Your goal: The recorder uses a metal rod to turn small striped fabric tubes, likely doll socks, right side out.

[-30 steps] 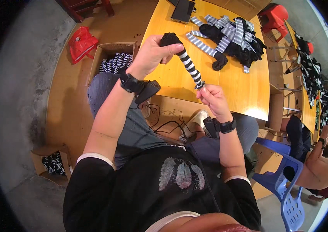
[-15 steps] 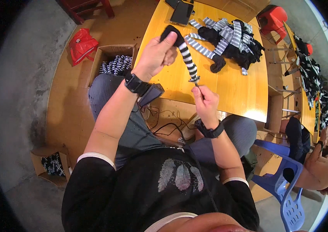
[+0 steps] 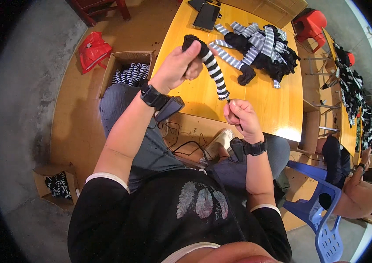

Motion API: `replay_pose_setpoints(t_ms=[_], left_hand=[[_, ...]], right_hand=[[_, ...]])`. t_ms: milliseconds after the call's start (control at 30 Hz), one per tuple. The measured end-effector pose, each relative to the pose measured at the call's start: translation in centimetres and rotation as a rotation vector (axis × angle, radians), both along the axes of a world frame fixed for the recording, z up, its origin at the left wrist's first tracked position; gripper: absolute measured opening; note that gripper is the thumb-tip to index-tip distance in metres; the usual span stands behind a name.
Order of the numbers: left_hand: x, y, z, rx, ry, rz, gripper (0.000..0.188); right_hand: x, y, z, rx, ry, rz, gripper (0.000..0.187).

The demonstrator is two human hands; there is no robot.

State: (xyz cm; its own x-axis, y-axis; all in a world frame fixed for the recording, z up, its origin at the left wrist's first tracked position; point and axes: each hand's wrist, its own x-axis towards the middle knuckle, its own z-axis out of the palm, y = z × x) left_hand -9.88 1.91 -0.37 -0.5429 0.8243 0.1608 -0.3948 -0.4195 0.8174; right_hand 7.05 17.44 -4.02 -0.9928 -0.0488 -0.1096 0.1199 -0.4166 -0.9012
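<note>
My left hand [image 3: 178,66] is closed on the black plush end of a knitted tube [image 3: 215,72] with black and white stripes, thumb on top. The tube curves down and to the right over the table's near part and looks filled out. At its lower end, my right hand [image 3: 246,119] pinches a thin dark rod [image 3: 240,127]. The rod's upper tip meets or nearly meets the tube's end; whether it reaches inside cannot be made out. A heap of black plush pieces with grey-and-white striped strips [image 3: 262,46] lies just beyond, on the yellow wooden table [image 3: 278,109].
A dark phone [image 3: 206,16] lies at the table's far edge. Left of it, a cardboard box [image 3: 130,57] holds several striped tubes; another box [image 3: 56,186] sits lower left. A red bag [image 3: 94,51] lies nearby. At right are a blue chair [image 3: 322,210] and another person's arm [image 3: 361,190].
My right hand has moved slightly right and down, and the tube's lower end has shifted with it. The bunched cuff there now looks smoother. My left hand keeps its hold.
</note>
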Motion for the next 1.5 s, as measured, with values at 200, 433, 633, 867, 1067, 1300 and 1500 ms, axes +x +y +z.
replay_pose_setpoints(t_ms=[200,433,633,867,1067,1300,1500], left_hand=[[0.6,0.2,-0.6,-0.077,-0.092,-0.093,0.028],[1.0,0.5,-1.3,-0.224,-0.04,-0.103,0.026],[1.0,0.8,-1.9,-0.315,0.071,-0.057,0.025],[-0.7,0.1,-3.1,-0.408,0.005,0.003,0.028],[-5.5,-1.8,-4.8,-0.361,0.061,0.419,0.015],[-6.7,-1.9,-5.5,-0.087,-0.308,0.193,0.027],[-2.2,0.0,-4.2,-0.612,-0.175,-0.048,0.034]], right_hand=[[-0.2,-1.1,-1.0,0.159,0.046,-0.094,0.027],[-0.3,-5.8,-1.5,0.536,0.102,-0.461,0.023],[-0.5,-6.2,-2.7,0.838,0.194,-0.563,0.023],[-0.2,-1.1,-1.9,0.455,-0.069,-0.282,0.023],[0.8,3.3,-2.4,0.732,-0.12,-0.334,0.024],[1.7,6.4,-3.9,0.81,-0.142,-0.705,0.02],[2.9,6.9,-4.3,1.077,-0.175,-0.959,0.018]])
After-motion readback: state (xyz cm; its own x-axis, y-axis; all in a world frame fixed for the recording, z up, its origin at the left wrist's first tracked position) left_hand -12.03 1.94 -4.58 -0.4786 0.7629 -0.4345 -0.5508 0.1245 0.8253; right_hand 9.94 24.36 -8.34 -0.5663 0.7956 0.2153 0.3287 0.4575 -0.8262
